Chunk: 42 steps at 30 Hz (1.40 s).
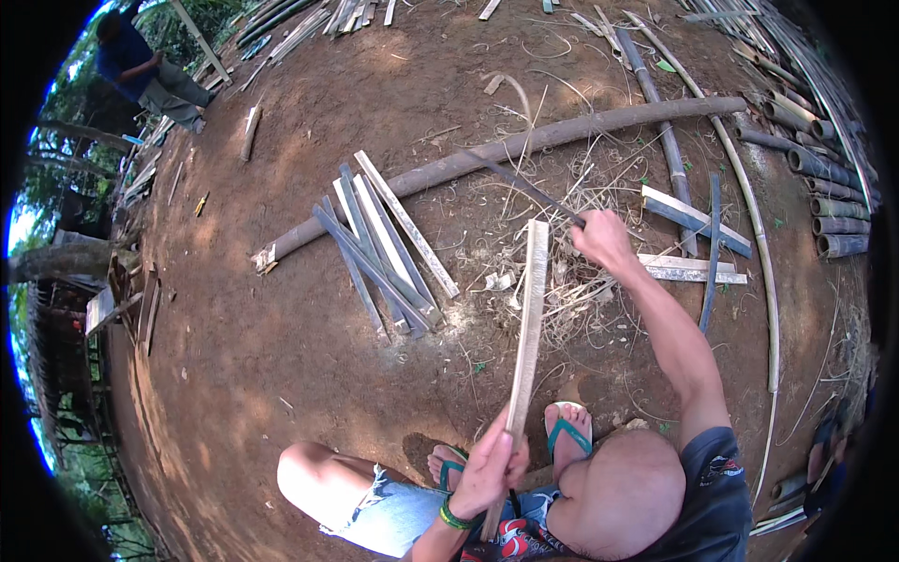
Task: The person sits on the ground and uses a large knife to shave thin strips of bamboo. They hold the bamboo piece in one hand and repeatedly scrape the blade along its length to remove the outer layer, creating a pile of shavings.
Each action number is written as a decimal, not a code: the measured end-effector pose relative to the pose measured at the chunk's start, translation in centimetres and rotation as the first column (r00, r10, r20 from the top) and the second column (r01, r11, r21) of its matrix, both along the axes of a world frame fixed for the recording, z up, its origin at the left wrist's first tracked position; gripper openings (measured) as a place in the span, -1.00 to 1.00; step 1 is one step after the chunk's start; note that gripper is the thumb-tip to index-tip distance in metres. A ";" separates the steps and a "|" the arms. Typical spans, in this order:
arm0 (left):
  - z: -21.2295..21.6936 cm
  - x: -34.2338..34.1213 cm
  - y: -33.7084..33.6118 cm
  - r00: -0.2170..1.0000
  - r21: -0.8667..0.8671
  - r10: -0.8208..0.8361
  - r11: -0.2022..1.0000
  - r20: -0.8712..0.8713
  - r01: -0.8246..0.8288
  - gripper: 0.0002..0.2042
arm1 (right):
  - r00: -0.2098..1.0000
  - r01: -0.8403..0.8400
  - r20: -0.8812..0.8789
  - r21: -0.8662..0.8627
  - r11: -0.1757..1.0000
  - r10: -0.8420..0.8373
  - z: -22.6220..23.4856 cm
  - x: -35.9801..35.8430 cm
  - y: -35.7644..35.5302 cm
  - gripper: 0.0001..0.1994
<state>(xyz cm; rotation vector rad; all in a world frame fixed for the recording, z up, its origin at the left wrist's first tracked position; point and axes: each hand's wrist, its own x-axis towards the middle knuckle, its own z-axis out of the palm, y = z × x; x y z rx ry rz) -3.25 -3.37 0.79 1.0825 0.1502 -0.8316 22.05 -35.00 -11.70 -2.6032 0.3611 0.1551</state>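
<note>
The left hand [489, 465] has its fingers closed around a pale split-bamboo strip [530, 318], which stands above the person's lap, between the knees; its long axis runs away from the body, and the far end leans a little to the right. The right hand [605, 241] makes a fist around the handle of a long knife [536, 193], whose dark blade points forward and to the left. The upper body of a standing person [157, 77], far at the left, is in deep shade and difficult to make out. The left fingers cover part of the strip, and its near end is hard to separate from the clothes; the knife's handle is mostly hidden inside the right fist. On the bare earth, from the left, there lies a bundle of split bamboo pieces [384, 239], then a thick pole [599, 124] crosses behind the work; the blade overlaps it in the view, but I cannot tell if they touch. A pile of shavings [567, 295] spreads behind the strip, more split lengths [698, 221] lie to its right, and dark bamboo culms [833, 208] are stacked near the right rim.
</note>
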 end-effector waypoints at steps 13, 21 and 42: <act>-4.0 5.3 0.2 0.893 -0.080 0.313 0.931 -0.325 -0.355 -0.61 | 0.778 -0.617 0.338 0.253 0.745 0.530 5.5 -15.9 10.7 -0.85; -0.2 3.2 -0.8 0.942 -0.153 0.192 0.959 -0.276 -0.240 -0.61 | 0.799 -0.522 0.370 0.035 0.852 0.474 3.5 -9.4 6.6 -0.95; -2.6 3.5 1.0 0.888 -0.038 0.322 0.935 -0.327 -0.353 -0.67 | 0.805 -0.593 0.152 0.219 0.775 0.574 5.8 -16.1 11.1 -0.83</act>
